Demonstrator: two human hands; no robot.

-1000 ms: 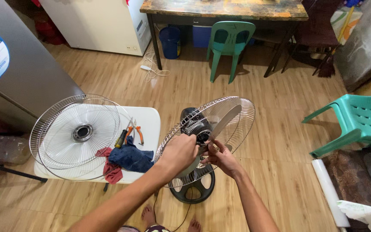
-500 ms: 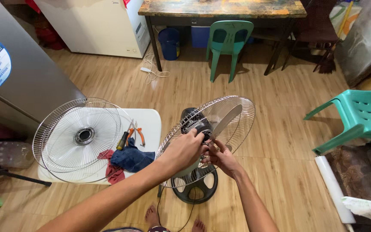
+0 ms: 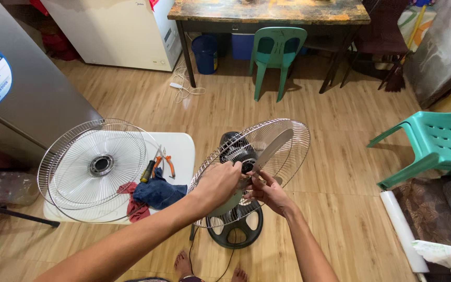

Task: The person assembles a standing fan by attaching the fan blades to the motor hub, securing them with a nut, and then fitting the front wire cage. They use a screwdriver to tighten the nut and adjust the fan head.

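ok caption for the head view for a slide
Both hands, left and right, at the fan's blade hub, front grille set aside.

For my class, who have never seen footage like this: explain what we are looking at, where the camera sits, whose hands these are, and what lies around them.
The camera sits on a person's head and looks down, so both bare arms are their own. The left hand and right hand meet at the hub of a standing fan, gripping its pale blade inside the rear wire guard. The fan's round base stands on a wooden floor. Beside it, a white table carries the detached front guard, a screwdriver, pliers and blue and red rags. Green chairs stand nearby.
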